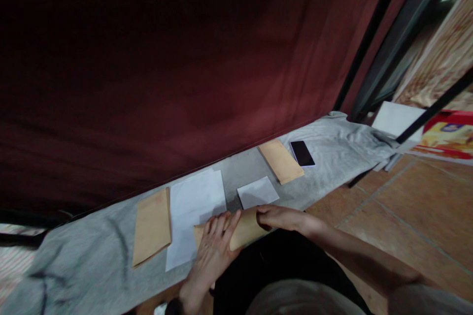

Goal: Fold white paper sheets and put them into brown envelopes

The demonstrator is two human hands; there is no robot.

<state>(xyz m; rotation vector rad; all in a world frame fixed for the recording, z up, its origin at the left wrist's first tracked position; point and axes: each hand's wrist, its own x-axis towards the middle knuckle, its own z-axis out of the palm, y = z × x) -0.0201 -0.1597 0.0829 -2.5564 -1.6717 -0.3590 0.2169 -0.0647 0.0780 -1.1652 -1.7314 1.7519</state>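
A brown paper envelope (246,231) lies across the front edge of the bench, close to my body. My left hand (216,243) rests palm down on its left part, fingers stretched out flat over the paper. At the other end, my right hand (277,217) grips the envelope's right end, which bulges a little; some of its fingertips are hidden there. Just beyond the envelope is a small stack of white paper (257,192). Larger white sheets (195,206) lie behind and beside my left hand, partly under the envelope.
The bench has a grey cloth (92,251). More brown envelopes lie at the left (152,226) and at the back right (281,161), beside a dark-screened phone (302,153). A dark red curtain (221,83) hangs behind. Black poles, a red box (449,135) and tiled floor (406,206) are at the right.
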